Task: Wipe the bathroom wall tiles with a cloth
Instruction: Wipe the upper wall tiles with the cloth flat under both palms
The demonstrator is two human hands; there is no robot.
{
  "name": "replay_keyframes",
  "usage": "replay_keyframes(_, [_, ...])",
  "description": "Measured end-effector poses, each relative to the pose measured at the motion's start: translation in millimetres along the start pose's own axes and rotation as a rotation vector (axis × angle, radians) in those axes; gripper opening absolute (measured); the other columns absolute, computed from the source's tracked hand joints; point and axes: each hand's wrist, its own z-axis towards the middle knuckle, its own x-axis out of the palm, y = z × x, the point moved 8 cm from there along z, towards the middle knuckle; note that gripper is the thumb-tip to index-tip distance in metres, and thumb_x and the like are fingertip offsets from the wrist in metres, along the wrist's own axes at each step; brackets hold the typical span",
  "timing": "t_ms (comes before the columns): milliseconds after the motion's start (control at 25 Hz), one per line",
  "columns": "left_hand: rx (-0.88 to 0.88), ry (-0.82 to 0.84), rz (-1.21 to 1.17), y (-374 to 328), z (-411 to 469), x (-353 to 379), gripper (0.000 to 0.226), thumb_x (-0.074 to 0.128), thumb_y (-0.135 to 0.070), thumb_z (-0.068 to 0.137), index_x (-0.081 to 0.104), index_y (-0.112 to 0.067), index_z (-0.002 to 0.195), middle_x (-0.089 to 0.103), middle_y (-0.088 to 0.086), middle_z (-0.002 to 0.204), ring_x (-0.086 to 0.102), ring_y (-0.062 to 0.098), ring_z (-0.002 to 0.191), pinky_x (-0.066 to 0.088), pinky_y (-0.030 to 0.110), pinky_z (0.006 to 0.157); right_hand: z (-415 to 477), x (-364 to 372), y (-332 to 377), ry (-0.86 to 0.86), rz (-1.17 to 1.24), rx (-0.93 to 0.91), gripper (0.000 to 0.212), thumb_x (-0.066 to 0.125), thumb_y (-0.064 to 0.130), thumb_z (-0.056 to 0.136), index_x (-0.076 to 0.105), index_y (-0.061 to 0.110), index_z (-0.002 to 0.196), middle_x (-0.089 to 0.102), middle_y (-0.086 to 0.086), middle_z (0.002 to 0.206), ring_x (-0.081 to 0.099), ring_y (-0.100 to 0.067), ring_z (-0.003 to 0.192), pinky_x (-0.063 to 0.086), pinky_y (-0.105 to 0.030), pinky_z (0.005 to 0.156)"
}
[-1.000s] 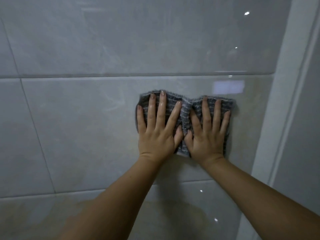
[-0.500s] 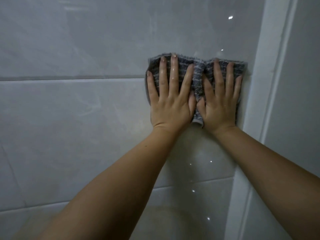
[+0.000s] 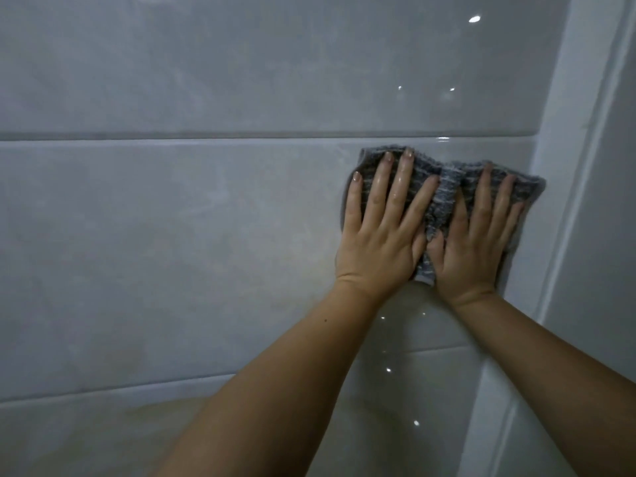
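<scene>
A grey striped cloth point(image 3: 444, 197) lies flat against the glossy grey wall tiles point(image 3: 192, 242), just below a horizontal grout line and close to the right end of the tiled wall. My left hand point(image 3: 378, 232) presses on the cloth's left half with straight, spread fingers. My right hand point(image 3: 478, 242) presses on its right half the same way. The two thumbs meet over a bunched fold in the middle of the cloth. Most of the cloth is hidden under my hands.
A white vertical frame point(image 3: 564, 208) borders the tiles right beside the cloth. Beyond it is a pale flat panel point(image 3: 612, 218). Another grout line point(image 3: 172, 383) runs across lower down. Small light spots reflect on the wet tiles.
Both hands slid the cloth up across the grout line onto the upper tile, then back down below it. It now lies nearer the white frame than at first.
</scene>
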Motion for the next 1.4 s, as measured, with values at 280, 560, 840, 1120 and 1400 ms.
replay_keyframes(280, [-0.054, -0.016, 0.031, 79, -54, -31, 0.053, 0.045, -0.038, 0.098, 0.041, -0.026, 0.15, 0.031, 0.012, 0.158, 0.022, 0.031, 0.149, 0.011, 0.054, 0.122, -24, 3, 99, 0.016, 0.039, -0.032, 0.056, 0.026, 0.036, 0.096, 0.033, 0.009, 0.145, 0.023, -0.022, 0.157, 0.017, -0.05, 0.143, 0.012, -0.066, 0.114])
replay_keyframes(560, [-0.094, -0.014, 0.106, 177, -120, -67, 0.055, 0.05, -0.039, 0.094, 0.043, -0.028, 0.148, 0.032, 0.013, 0.156, 0.024, 0.033, 0.148, 0.016, 0.056, 0.12, -52, 11, 218, 0.023, 0.085, -0.084, 0.053, 0.027, 0.034, 0.096, 0.035, 0.011, 0.143, 0.026, -0.021, 0.156, 0.019, -0.051, 0.142, 0.012, -0.067, 0.113])
replay_keyframes(840, [-0.112, -0.001, 0.146, 259, -187, -92, 0.056, 0.043, -0.041, 0.095, 0.039, -0.028, 0.149, 0.026, 0.013, 0.157, 0.023, 0.035, 0.148, 0.016, 0.057, 0.119, -83, 20, 322, 0.023, 0.128, -0.126, 0.054, 0.028, 0.035, 0.095, 0.029, 0.018, 0.145, 0.024, -0.016, 0.155, 0.019, -0.048, 0.142, 0.011, -0.067, 0.114])
replay_keyframes(1120, [-0.133, -0.008, 0.16, 309, -244, -101, 0.058, 0.034, -0.042, 0.098, 0.029, -0.027, 0.154, 0.026, 0.015, 0.158, 0.014, 0.034, 0.151, 0.011, 0.058, 0.119, -111, 28, 388, 0.054, 0.15, -0.18, 0.054, 0.029, 0.035, 0.094, 0.026, 0.021, 0.147, 0.025, -0.013, 0.153, 0.014, -0.043, 0.144, 0.006, -0.064, 0.115])
replay_keyframes(1400, [-0.193, -0.015, 0.166, 314, -267, -102, 0.057, 0.033, -0.039, 0.097, 0.027, -0.026, 0.152, 0.026, 0.02, 0.155, 0.016, 0.038, 0.148, 0.009, 0.06, 0.119, -124, 25, 400, 0.045, 0.171, -0.302, 0.043, 0.042, 0.03, 0.089, 0.046, 0.023, 0.131, 0.031, -0.005, 0.152, 0.015, -0.035, 0.146, 0.008, -0.057, 0.118])
